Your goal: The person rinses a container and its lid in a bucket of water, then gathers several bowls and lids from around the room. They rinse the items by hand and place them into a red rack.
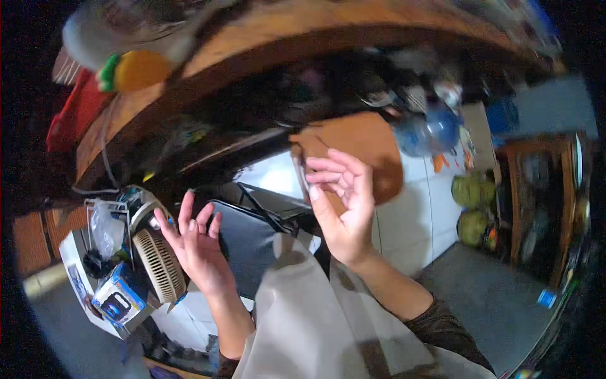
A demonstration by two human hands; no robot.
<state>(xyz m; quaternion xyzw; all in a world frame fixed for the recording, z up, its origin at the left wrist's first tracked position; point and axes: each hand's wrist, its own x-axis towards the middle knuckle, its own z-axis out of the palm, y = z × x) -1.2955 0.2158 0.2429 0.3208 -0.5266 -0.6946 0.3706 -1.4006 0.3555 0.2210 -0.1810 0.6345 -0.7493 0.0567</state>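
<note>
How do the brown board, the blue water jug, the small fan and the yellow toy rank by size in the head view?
1. Brown board, behind the right hand.
2. Small fan, beside the left hand.
3. Blue water jug.
4. Yellow toy.
Fan and jug look close; the fan is nearer, so unsure.

My left hand [197, 245] is raised, palm up, fingers spread and holding nothing. My right hand [343, 205] is up too, fingers loosely curled, also bare. Between and below them, a pale sheer cloth [309, 316] drapes over my forearms, its top corner peaking just beside my right wrist. Neither hand grips it.
</note>
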